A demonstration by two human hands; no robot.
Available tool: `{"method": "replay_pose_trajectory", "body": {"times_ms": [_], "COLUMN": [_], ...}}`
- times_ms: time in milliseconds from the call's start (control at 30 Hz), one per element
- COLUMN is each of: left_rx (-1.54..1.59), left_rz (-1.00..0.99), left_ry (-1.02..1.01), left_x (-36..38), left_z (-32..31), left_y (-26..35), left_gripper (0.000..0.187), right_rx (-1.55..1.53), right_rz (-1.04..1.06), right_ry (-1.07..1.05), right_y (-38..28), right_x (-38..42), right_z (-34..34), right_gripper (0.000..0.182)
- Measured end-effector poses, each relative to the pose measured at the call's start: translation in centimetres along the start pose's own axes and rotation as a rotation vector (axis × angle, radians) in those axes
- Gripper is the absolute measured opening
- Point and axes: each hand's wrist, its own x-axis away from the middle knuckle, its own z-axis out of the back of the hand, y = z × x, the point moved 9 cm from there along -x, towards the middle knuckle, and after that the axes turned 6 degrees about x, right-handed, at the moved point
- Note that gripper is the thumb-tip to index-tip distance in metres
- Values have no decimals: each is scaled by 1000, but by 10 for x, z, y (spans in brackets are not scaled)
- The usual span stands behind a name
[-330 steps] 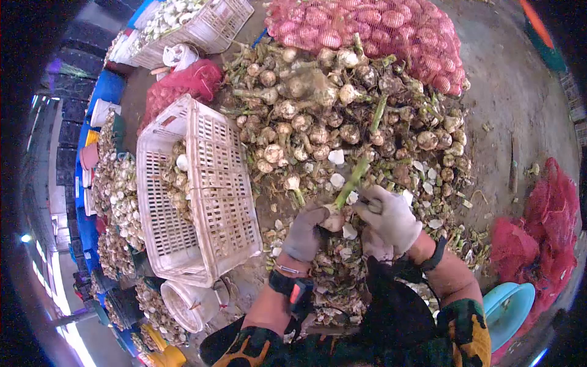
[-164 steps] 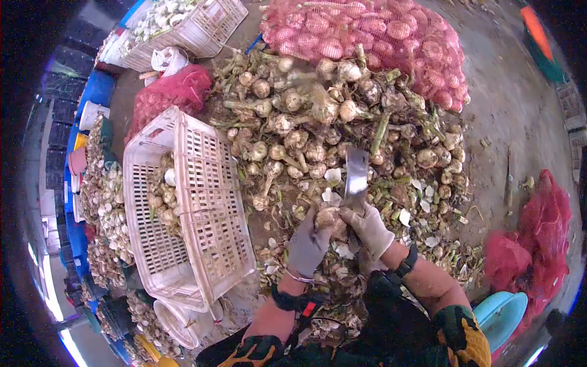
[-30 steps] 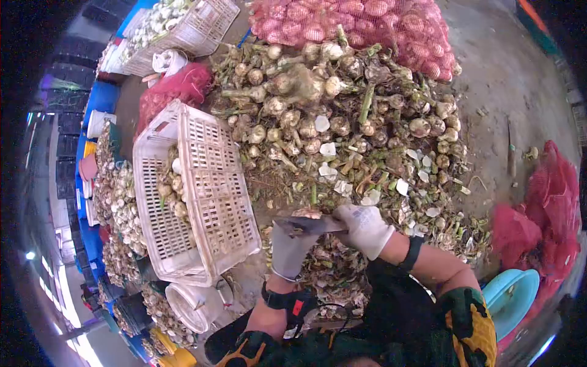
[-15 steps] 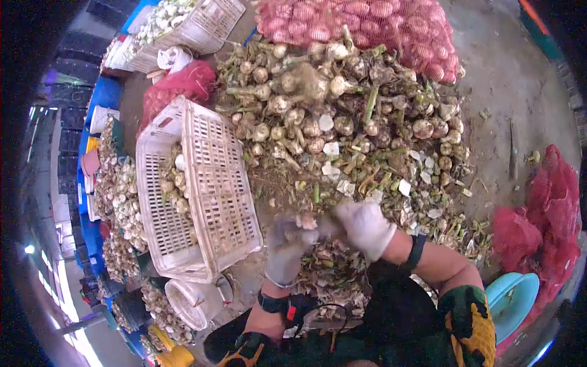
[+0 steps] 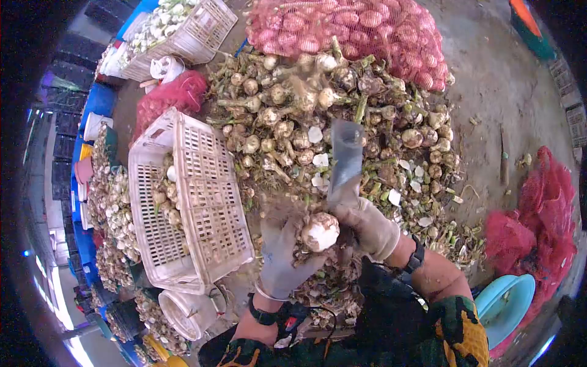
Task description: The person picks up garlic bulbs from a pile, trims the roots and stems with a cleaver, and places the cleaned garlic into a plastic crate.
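My left hand (image 5: 282, 257), in a pale glove, is wrapped round a garlic bulb (image 5: 321, 232) with a white, trimmed face and a dirty, root-like mass beside it. My right hand (image 5: 368, 225), also gloved, grips a broad flat metal blade (image 5: 347, 153) that points up and away from me. Its handle is hidden in the glove, close to the right of the bulb. In front of both hands lies a big heap of untrimmed bulbs (image 5: 281, 113) with stalks and roots. White cut pieces (image 5: 394, 197) are scattered on its near side.
A tilted white plastic crate (image 5: 211, 202) with some bulbs stands at left, a white bucket (image 5: 189, 312) below it. Full red net bags (image 5: 348, 27) lie behind the heap. At right are an empty red net (image 5: 538, 214) and a turquoise basin (image 5: 507, 306).
The blade, not distinguishable before, now shows clearly, raised in my right hand. A white-faced bulb is now visible in my left hand. The view has shifted slightly.
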Motion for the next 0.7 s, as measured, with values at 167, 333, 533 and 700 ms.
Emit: {"method": "replay_pose_trajectory", "body": {"times_ms": [167,333,533,700], "left_rx": [607,764,160,-1086], "left_rz": [445,560,498,224], "left_ry": [-64,-70,460,640], "left_x": [10,21,-13,-36], "left_z": [-35,-55,140,206], "left_y": [-66,-99,-112,-103], "left_gripper": [37,29,28,52], "right_rx": [557,1466,1127,772], "right_rz": [290,111,-7,128], "right_ry": [125,206,559,542], "right_y": [-7,4,10,9], "right_x": [-8,-16,-6,-18], "right_z": [10,43,116,114], "right_gripper": [25,33,31,29]}}
